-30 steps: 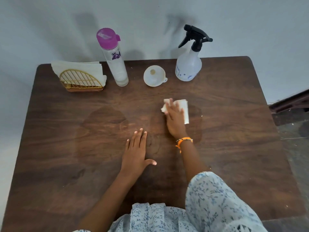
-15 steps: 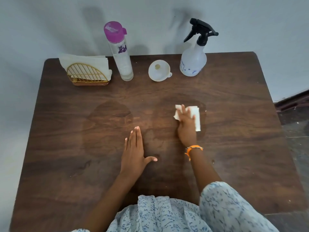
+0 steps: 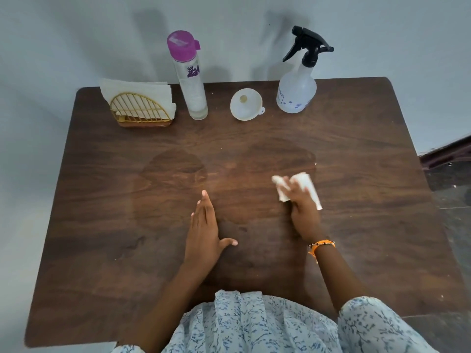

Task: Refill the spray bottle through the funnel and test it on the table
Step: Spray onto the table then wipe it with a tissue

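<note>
The clear spray bottle (image 3: pixel 297 94) with a black trigger head stands at the back right of the brown wooden table (image 3: pixel 369 174). Left of it the white funnel (image 3: pixel 246 108) rests mouth up. A tall clear bottle (image 3: pixel 193 93) with a purple cap stands further left. My right hand (image 3: pixel 304 212) holds a white tissue (image 3: pixel 312 187) against the tabletop, right of centre, fingers on top of it. My left hand (image 3: pixel 204 230) lies flat on the wood with straight fingers and the thumb spread. Dark damp patches (image 3: pixel 173 169) mark the wood around both hands.
A gold wire napkin holder (image 3: pixel 139 110) full of white napkins sits at the back left. A pale wall runs behind the table. To the right, past the table edge, is a dark floor (image 3: pixel 453 189).
My right hand has slid the tissue to the right and toward me across the damp wood. The left hand has stayed flat in place. The view has shifted slightly.
</note>
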Demonstrator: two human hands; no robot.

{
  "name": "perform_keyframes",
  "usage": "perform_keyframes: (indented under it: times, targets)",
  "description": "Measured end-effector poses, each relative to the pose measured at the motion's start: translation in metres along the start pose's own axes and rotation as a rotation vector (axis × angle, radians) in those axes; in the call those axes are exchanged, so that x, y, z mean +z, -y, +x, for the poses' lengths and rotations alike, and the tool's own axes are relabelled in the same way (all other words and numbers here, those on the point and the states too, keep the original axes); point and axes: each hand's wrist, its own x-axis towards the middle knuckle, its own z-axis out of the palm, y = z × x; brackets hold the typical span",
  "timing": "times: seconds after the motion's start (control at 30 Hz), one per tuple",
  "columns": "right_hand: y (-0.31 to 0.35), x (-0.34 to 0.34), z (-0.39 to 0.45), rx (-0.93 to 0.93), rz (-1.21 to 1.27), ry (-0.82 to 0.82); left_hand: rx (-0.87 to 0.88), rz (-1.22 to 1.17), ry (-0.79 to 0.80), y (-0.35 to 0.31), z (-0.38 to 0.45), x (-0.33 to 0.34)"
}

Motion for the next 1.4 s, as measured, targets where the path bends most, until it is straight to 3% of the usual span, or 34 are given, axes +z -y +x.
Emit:
perform_keyframes:
  times: [0.07, 0.13, 0.33, 0.5, 0.67, 0.77, 0.83, 0.93, 1.03, 1.13, 1.23, 1.33, 1.4]
  targets:
    - [0.004, 0.013, -0.004, 0.203, -0.035, -0.197, -0.003, -0.009, -0.006, -0.001, -0.002, -0.002]
    - [0.022, 0.042, -0.011, 0.263, -0.120, -0.237, -0.017, -0.012, -0.009, -0.001, -0.004, -0.004]
    - [0.081, 0.111, -0.008, -0.125, -0.083, 0.225, -0.032, -0.052, 0.040, 0.011, -0.013, -0.011]
    - [0.071, 0.098, -0.030, -0.374, -0.035, 0.508, -0.039, -0.113, 0.058, 0.017, -0.026, -0.017]
    - [0.033, 0.058, -0.046, -0.239, -0.002, 0.229, 0.078, -0.071, 0.088, 0.009, -0.036, -0.018]
    - [0.035, 0.028, -0.050, -0.003, 0.088, -0.086, 0.128, -0.067, 0.103, -0.002, -0.037, -0.013]
    - [0.035, 0.018, -0.056, 0.192, -0.023, -0.276, 0.163, -0.074, 0.106, -0.009, -0.036, -0.010]
    - [0.039, 0.008, -0.062, 0.459, -0.101, -0.334, 0.202, -0.112, 0.132, -0.020, -0.036, -0.008]
    - [0.053, 0.002, -0.063, 0.617, 0.160, -0.301, 0.276, -0.172, 0.184, -0.033, -0.035, -0.007]
    - [0.067, -0.002, -0.067, 0.666, 0.807, -0.268, 0.298, -0.288, 0.298, -0.048, -0.033, -0.003]
    - [0.081, -0.017, -0.075, 0.686, 1.259, -0.128, 0.303, -0.361, 0.344, -0.064, -0.030, 0.004]
    - [0.091, -0.034, -0.086, 0.523, 1.368, 0.051, 0.340, -0.405, 0.323, -0.079, -0.029, 0.011]
    - [0.089, -0.044, -0.097, 0.469, 1.342, 0.055, 0.384, -0.452, 0.290, -0.092, -0.029, 0.014]
